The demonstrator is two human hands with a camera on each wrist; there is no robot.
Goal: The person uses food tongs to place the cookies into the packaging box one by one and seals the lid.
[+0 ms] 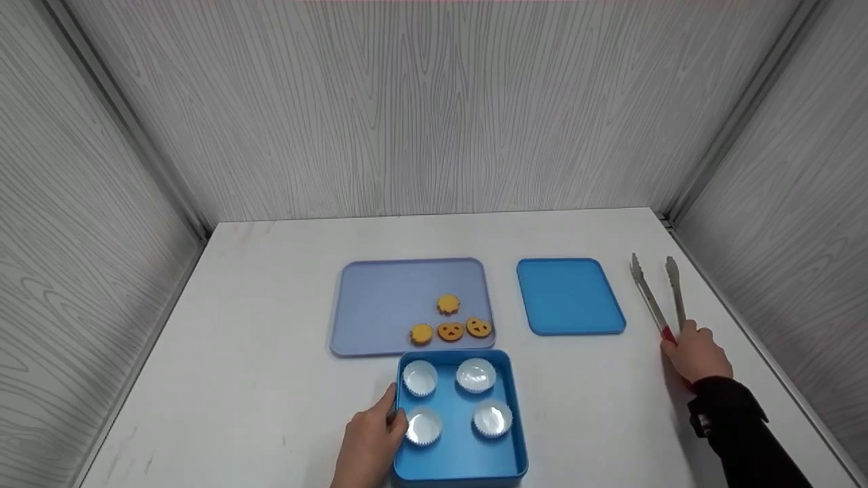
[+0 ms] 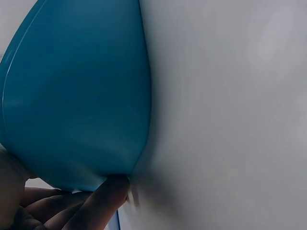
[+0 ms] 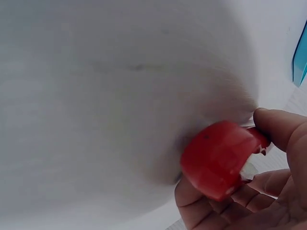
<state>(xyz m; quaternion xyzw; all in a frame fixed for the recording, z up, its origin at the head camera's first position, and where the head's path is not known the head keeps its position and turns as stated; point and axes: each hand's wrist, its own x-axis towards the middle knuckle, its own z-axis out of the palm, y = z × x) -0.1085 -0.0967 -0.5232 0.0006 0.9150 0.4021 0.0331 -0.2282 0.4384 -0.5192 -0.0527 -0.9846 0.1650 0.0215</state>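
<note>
In the head view, a deep blue box (image 1: 458, 463) stands at the front of the table, holding several white paper cups (image 1: 475, 375). My left hand (image 1: 371, 437) grips its left side wall; in the left wrist view, fingers (image 2: 103, 203) touch the box's end near its lower edge. At the far right, my right hand (image 1: 698, 352) holds metal tongs (image 1: 649, 298) by their red handle (image 3: 216, 158). The arms of the tongs are spread apart, pointing away from me, with nothing between them. Part of the handle is hidden by the hand.
Behind the box lies a pale purple tray (image 1: 383, 298) with two yellow scalloped cookies (image 1: 448, 304) and two brown cookies with cut-out holes (image 1: 450, 331) near its right front. A flat blue tray (image 1: 569, 298) sits between it and the tongs. Grey wood-grain panels (image 1: 434, 108) enclose the table.
</note>
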